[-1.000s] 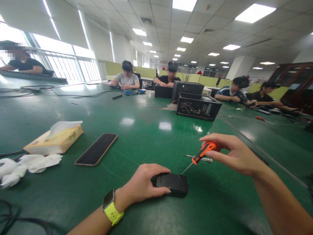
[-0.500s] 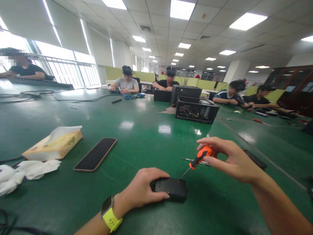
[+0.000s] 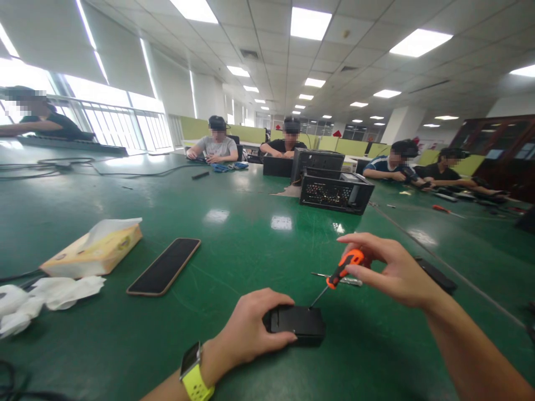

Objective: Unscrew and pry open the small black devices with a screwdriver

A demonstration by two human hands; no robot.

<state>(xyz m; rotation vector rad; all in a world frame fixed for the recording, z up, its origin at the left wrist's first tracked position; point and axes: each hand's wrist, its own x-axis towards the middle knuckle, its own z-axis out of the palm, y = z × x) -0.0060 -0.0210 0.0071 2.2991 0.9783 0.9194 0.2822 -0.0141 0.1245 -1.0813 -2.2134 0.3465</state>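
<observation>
1. The left hand [image 3: 253, 326] is curving half open around the left end of a small black rectangular box [image 3: 298, 323], thumb on the near side and fingers on the far side, probably bracing it against turning
2. That box is lying flat on the glossy green worktop [image 3: 234, 234], just in front of the person
3. The right hand [image 3: 393, 273] is loosely pinching the handle of an orange-and-black screwdriver [image 3: 346, 262] between thumb and curled fingers; its slim metal shank is slanting down to the box's top near the far edge, likely for seating the tip (exact contact is too small to tell)
4. A thin silvery metal tool [image 3: 353, 282] is lying behind the screwdriver, presumably for easy reach
5. A dark-screened, tan-edged phone [image 3: 165, 266] and a yellow-and-white soft tissue pack [image 3: 98, 248] are lying leftward, perhaps leaving working room
6. No brand is showing legibly; the pack's print is blurring
</observation>
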